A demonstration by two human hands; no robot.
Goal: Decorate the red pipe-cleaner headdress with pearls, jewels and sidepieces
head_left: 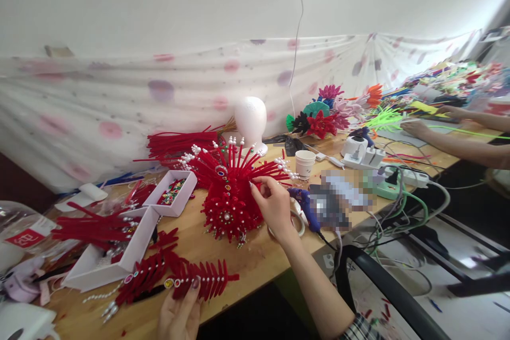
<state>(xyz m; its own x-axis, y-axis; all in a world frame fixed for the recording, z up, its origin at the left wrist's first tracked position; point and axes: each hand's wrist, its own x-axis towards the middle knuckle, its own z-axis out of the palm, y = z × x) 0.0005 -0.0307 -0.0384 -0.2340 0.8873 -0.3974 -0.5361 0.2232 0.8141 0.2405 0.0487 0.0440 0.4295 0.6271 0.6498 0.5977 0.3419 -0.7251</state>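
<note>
At the front of the table my left hand [180,314] pinches a red chenille-stem feather ornament [207,279] with a row of white pearls and a yellow gem, thumb on top. A second red feather ornament [140,280] with a pink gem lies just left of it. My right hand [274,206] grips the right side of a red chenille-stem headdress [227,207], its fingertips partly hidden. White pearls tip the headdress's upright stems, and a beaded flower sits at its front.
Behind the headdress stand a white foam head [251,119] and red stem bundles [179,146]. White boxes [175,191] hold beads. Right are a paper cup [305,163], blue glue gun [303,206], tape roll [298,223] and power strips [388,183]. Another person's hands [416,128] work far right.
</note>
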